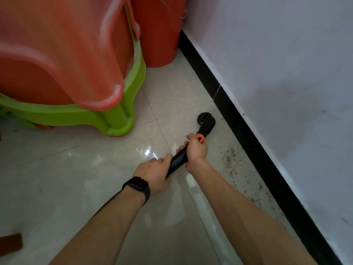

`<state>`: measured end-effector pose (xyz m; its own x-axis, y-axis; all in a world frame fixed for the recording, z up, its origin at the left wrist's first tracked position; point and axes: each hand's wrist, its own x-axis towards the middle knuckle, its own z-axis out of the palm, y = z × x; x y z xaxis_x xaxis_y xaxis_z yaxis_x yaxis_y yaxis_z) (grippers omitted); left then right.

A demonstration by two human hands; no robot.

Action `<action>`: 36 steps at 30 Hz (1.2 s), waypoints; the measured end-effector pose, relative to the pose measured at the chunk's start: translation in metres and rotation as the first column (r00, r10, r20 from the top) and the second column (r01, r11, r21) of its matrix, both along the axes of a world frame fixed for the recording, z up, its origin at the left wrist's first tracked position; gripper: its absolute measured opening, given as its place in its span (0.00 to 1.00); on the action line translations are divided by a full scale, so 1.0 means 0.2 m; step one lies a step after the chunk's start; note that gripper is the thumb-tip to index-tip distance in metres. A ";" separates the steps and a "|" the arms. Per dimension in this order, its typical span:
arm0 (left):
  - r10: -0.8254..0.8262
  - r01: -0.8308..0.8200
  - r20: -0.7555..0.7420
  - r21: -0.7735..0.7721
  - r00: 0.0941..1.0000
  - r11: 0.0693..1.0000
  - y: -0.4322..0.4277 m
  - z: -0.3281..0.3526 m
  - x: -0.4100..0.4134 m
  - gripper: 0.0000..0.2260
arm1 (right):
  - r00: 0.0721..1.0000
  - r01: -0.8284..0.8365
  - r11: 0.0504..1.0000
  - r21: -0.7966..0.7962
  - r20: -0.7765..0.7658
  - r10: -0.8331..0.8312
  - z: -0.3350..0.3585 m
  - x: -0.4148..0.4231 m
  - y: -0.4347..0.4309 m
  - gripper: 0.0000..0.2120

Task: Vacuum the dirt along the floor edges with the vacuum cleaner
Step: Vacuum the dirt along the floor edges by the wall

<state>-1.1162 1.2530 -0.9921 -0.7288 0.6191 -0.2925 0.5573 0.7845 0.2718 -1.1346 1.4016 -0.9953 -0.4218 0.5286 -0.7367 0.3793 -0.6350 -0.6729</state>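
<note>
Looking down from the head camera, I see both hands wrapped around the vacuum cleaner's black tube (pixel 176 161), which runs diagonally up and to the right across the pale tiled floor (pixel 76 178). The left hand (pixel 155 174) is closed around the nearer end of the tube, a ring on one finger and a black watch (pixel 138 187) on the wrist. The right hand (pixel 195 148) grips further along, its fingers curled over the tube just below an orange collar (pixel 200 138). Past that collar the tube ends in a round black nozzle (pixel 206 119) — it sits on the tile just beside the black skirting board (pixel 238 131), though I cannot tell whether it touches the board.

The dirt (pixel 229 159) lies as dark specks scattered along the floor edge, to the right of my right forearm and close against the skirting, trailing toward the lower right. The nozzle sits beyond the thickest patch of it, further up the wall line.

Above the skirting rises a pale wall (pixel 286 73), scuffed with a few dark marks. On the left stand stacked plastic stools — an orange stool (pixel 66 54) on top of a green stool (pixel 114 115) — and behind them an orange bucket (pixel 158 31) in the corner, near the skirting. A brown object (pixel 10 243) shows at the lower left edge, too cropped for me to identify.
</note>
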 end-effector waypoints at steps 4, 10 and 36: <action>0.034 -0.034 0.015 0.028 0.999 0.999 0.02 -0.02 -0.02 0.18 | 1.000 -0.001 1.000 -0.008 -0.009 0.001 -0.01 -0.03 0.02 0.04; 0.067 -0.069 0.030 0.054 0.997 0.996 0.02 -0.02 -0.05 0.18 | 1.000 -0.021 1.000 0.008 -0.019 0.021 -0.02 -0.08 0.03 0.04; 0.062 -0.062 0.012 0.029 0.998 0.998 -0.14 -0.02 -0.07 0.34 | 0.995 0.028 0.998 -0.054 -0.094 -0.033 -0.03 -0.11 0.02 0.07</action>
